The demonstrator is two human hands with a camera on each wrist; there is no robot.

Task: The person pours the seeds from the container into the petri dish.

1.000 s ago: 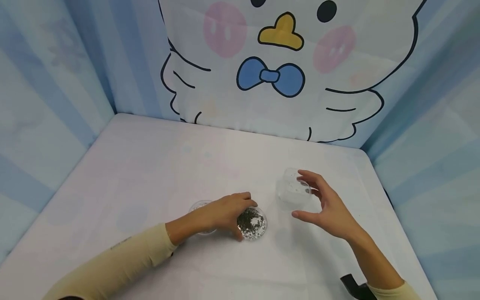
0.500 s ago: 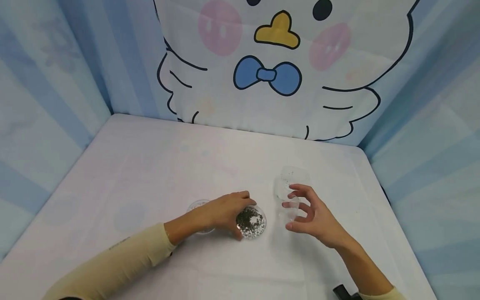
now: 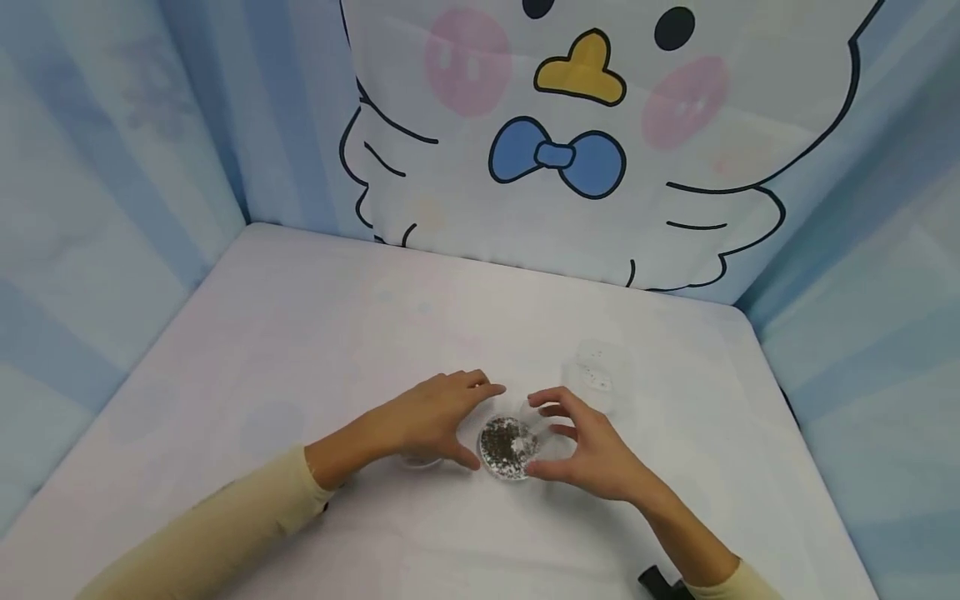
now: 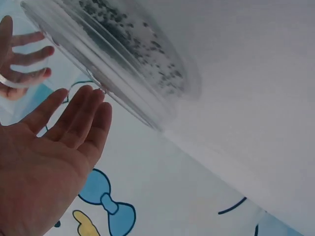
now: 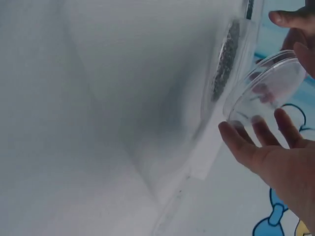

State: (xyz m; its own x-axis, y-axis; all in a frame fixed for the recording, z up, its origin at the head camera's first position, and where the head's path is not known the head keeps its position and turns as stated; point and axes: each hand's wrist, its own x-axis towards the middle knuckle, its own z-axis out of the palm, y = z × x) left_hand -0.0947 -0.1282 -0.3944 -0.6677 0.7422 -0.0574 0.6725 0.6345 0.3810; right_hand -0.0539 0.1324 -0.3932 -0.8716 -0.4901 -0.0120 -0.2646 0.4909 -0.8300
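A clear round lid (image 5: 285, 78) is tilted in my right hand (image 3: 592, 446), pinched at its edge between thumb and fingers. It hangs over the right side of a clear round dish (image 3: 497, 446) with dark bits and white showing inside, which sits on the white tabletop. To the left of that dish is my left hand (image 3: 435, 417), its thumb and fingers spread apart and holding nothing. Under the left wrist a second clear dish (image 3: 420, 461) is mostly hidden. The left wrist view shows a dish (image 4: 133, 49) with dark bits close to the camera, beside the left fingers.
Farther back on the right lies a clear plastic container (image 3: 597, 375) with a few specks in it. The white tabletop (image 3: 315, 317) is bounded by blue-striped curtains (image 3: 862, 375) at the sides and a cartoon-printed cloth (image 3: 517, 217) at the back.
My right hand has moved left from the clear container, bringing the lid over the dish. The left hand has drawn slightly left, away from the dish it was touching.
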